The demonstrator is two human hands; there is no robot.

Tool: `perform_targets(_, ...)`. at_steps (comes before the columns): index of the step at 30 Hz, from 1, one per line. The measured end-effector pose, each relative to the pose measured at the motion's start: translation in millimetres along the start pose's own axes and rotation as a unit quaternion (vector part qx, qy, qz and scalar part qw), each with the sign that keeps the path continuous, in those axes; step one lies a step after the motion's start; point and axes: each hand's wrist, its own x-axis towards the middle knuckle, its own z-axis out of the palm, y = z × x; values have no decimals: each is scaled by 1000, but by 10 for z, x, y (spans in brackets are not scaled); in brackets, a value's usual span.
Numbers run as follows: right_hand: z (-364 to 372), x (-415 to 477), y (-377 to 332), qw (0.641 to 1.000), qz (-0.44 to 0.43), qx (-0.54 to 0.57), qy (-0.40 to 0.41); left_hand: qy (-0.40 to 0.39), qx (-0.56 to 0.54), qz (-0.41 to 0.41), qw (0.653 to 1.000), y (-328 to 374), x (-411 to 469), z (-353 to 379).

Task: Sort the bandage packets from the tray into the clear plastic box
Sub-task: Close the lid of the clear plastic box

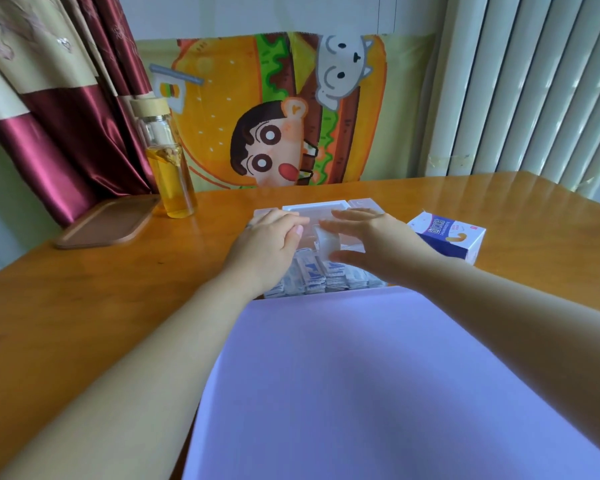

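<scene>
Your left grip point(267, 237) lies on the near left part of the clear box point(316, 206) with its fingers bent a little. You cannot tell if it holds the box or only rests there. Your right grip point(364, 237) is narrow: thumb below and fingers on top pinch one white packet point(323, 242) just over the box.

Now look from left to right. Far left on the surface point(84, 289) lies a wooden board point(104, 223). Just beside it stands a glass bottle point(168, 168) with yellow drink in it. Then comes your left grip, then the box. The other bandage packets point(309, 275) lie in a row just in front of the box, between your two wrists. They sit at the far edge of a big purple sheet point(326, 375). It may be the tray, but it is too close to tell. Past your right grip stands a blue and white carton point(454, 237).

The packets look thin, flat and very light. They are most likely paper, so they should bend and could slide on each other. Take one near its middle, with your thumb on one flat side and a finger on the other. Pinch gently. A hard squeeze may crease it. If you grab at the edge of the row, you may lift two at once.
</scene>
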Motion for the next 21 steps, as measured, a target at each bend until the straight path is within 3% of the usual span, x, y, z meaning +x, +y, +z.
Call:
perform_targets(4,50,-40,-32,999,-22,-26,25,-5,6,-5,1000,6,4,-9)
perform_targets(6,-8,-55,11,999,-10,39,29,-11,7,-7,1000,22,0,-24)
perform_targets(9,-103,-105,255,970,101,147,164,-13,13,-6,1000,26,5,-26)
perform_targets(11,-117,-168,529,937,227,128,232,2,10,-9,1000,35,14,-10)
perform_targets(13,-93,-245,766,920,342,65,178,15,9,-13,1000,53,29,6)
perform_targets(15,-56,-299,895,916,392,20,83,23,11,-15,1000,52,31,12)
perform_targets(21,-10,-306,1060,912,409,3,8,28,22,-10,999,26,28,43)
